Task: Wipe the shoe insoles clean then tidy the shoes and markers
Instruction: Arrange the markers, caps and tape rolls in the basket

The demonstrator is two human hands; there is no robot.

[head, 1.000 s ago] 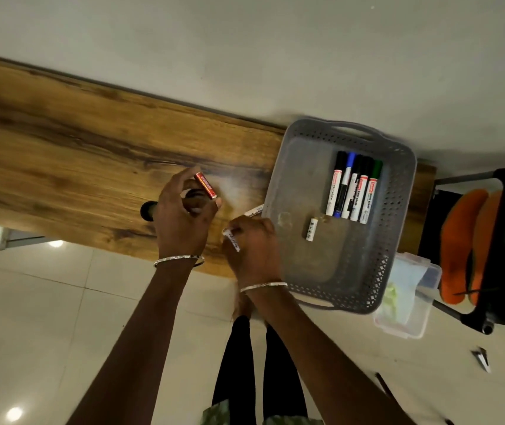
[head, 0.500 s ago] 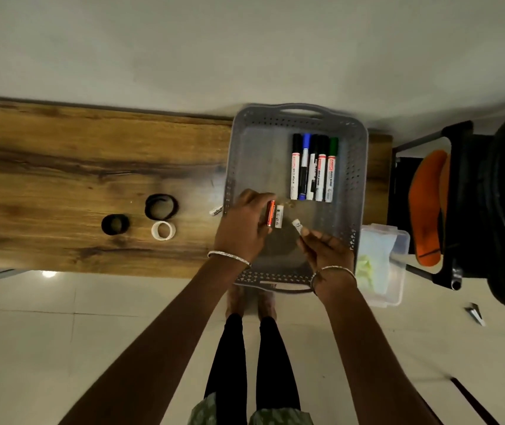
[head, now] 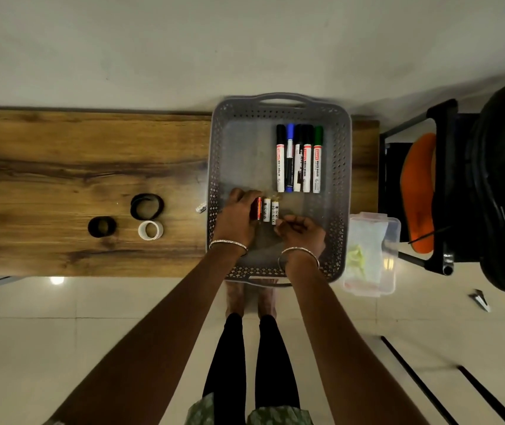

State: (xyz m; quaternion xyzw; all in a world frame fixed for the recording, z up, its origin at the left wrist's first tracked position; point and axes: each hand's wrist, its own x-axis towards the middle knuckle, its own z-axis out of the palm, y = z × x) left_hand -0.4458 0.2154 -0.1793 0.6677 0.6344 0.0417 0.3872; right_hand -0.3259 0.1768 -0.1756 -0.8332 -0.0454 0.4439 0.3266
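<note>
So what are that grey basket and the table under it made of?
Grey basket: looks like moulded plastic with a matte finish, judging by the regular rows of holes in its walls and the handle formed into the rim. Table: wood or a wood-look laminate. Brown grain streaks and dark knots show, with a slight sheen. The picture can't settle which.

The basket (head: 217, 167) around my grip is matt grey perforated plastic. The red cylinder (head: 258, 208) in my left hand (head: 239, 217) is glossy. Left of my grip, the tabletop (head: 61, 167) is grained wood; the bangles (head: 229, 242) on my wrists are polished metal.
</note>
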